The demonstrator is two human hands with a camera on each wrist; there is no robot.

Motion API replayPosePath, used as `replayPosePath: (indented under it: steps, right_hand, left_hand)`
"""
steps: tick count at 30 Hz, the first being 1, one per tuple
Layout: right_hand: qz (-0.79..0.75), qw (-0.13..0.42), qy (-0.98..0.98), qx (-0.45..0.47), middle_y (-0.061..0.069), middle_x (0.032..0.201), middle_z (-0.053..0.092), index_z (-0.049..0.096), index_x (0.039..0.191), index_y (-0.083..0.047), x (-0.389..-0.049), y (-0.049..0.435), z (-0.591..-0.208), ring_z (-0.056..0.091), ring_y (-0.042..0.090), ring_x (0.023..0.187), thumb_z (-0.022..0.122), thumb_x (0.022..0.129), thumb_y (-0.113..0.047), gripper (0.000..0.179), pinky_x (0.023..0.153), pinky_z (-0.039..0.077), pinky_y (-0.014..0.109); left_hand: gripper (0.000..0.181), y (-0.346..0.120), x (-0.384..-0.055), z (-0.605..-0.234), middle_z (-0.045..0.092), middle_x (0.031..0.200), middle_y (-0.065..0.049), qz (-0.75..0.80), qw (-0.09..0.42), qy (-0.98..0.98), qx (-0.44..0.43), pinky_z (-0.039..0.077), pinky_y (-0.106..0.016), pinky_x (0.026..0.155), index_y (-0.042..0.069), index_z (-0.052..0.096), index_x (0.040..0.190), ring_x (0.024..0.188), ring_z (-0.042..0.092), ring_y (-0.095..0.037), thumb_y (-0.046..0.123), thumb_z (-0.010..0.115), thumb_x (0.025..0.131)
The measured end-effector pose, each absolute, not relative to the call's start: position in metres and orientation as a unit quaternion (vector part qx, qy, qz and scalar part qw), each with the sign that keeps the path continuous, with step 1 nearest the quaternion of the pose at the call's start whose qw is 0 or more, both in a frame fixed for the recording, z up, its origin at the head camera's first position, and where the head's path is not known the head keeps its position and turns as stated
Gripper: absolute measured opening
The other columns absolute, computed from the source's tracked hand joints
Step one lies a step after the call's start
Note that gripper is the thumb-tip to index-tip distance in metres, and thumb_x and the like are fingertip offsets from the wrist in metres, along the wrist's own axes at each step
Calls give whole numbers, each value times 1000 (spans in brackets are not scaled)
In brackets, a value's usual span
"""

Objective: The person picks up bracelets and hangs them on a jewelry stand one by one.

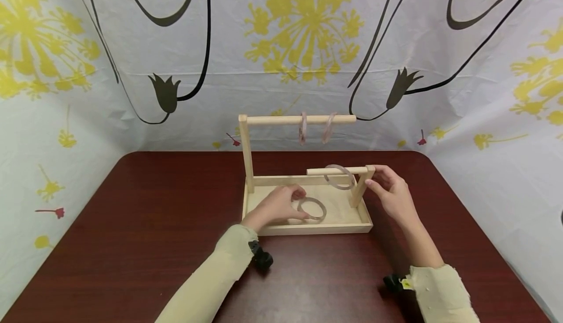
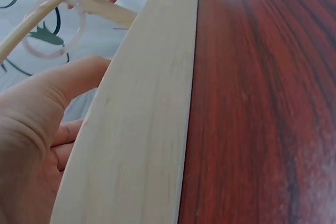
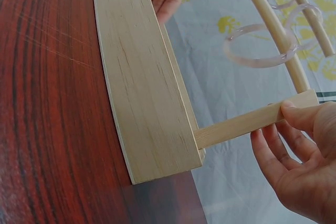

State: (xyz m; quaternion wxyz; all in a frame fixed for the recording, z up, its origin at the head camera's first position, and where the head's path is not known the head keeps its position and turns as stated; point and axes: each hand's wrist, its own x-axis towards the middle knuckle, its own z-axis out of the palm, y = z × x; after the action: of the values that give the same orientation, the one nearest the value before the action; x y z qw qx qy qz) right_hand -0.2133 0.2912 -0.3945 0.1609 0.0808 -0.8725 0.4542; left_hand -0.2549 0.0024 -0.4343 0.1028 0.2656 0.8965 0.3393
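Note:
A pale wooden stand with a shallow tray (image 1: 303,231) and two horizontal bars sits on the table. My left hand (image 1: 279,204) reaches into the tray, thumb and fingers curved about the left side of a translucent greyish bangle (image 1: 324,210). The thumb tip meets its near edge; whether the fingers grip it, I cannot tell. In the left wrist view the tray wall (image 2: 131,103) hides the left fingertips. My right hand (image 1: 393,193) pinches the top of the short post (image 3: 241,124), thumb on one side, fingers on the other. Another bangle (image 3: 257,62) hangs on the lower bar (image 1: 316,171).
Two pinkish bangles, one at left (image 1: 302,130) and one at right (image 1: 327,130), hang from the higher bar (image 1: 272,120). A tall post (image 1: 246,152) holds that bar. The dark red table (image 1: 176,205) ends at a patterned curtain (image 1: 198,132) behind.

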Motion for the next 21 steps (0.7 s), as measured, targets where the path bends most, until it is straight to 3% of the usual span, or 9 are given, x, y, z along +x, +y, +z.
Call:
replayPosePath:
  steps: [8,16,21]
  right_hand:
    - [453,165,-872,83,19,119,67,59,127,0,-214,291,-394,53,-21,96,64,97,-9,32,83,43,1]
    - [469,168,-862,91,-14,104,66,61,124,0,-215,291,-395,58,-15,92,65,97,-8,29,79,47,4]
    - [469,168,-862,92,-12,104,66,61,124,0,-215,291,-395,58,-14,91,64,97,-8,29,78,47,5]
  left_hand:
    - [56,-14,-255,-437,68,122,-11,454,118,851,234,52,-35,101,1,62,126,115,65,-25,30,83,82]
    - [53,-26,-255,-431,66,126,-15,547,139,803,193,50,-37,105,0,60,130,119,63,-29,21,79,85]
    - [50,-33,-255,-429,64,129,-16,585,146,778,177,48,-41,108,0,59,132,123,60,-31,16,76,88]
